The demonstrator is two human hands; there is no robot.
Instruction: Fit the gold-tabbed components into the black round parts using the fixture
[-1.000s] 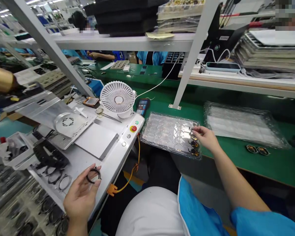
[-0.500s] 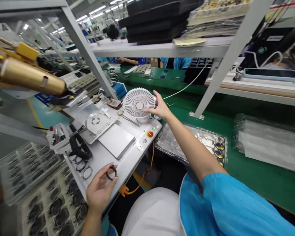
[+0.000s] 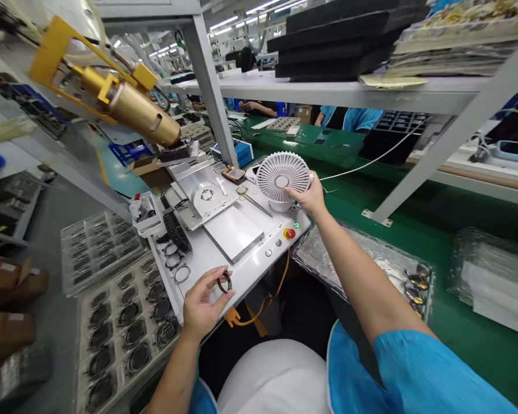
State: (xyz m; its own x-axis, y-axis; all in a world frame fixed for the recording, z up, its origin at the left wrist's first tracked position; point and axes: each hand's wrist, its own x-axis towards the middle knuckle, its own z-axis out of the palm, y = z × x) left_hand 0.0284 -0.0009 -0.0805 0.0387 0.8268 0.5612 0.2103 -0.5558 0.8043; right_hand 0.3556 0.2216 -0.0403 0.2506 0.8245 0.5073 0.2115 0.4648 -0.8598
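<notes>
The left hand [image 3: 202, 307] pinches a black ring [image 3: 229, 280] at its fingertips, in front of the white fan [image 3: 280, 167], which the right hand [image 3: 312, 198], earlier at the tray [image 3: 317, 256], now clasps.

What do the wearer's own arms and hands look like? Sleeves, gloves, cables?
Left hand and right hand: bare, no gloves. Forearms uncovered, no wristbands or cables visible on them. Right sleeve: bright blue, plain, leaving the forearm exposed. Left sleeve can't be made out clearly.
</notes>
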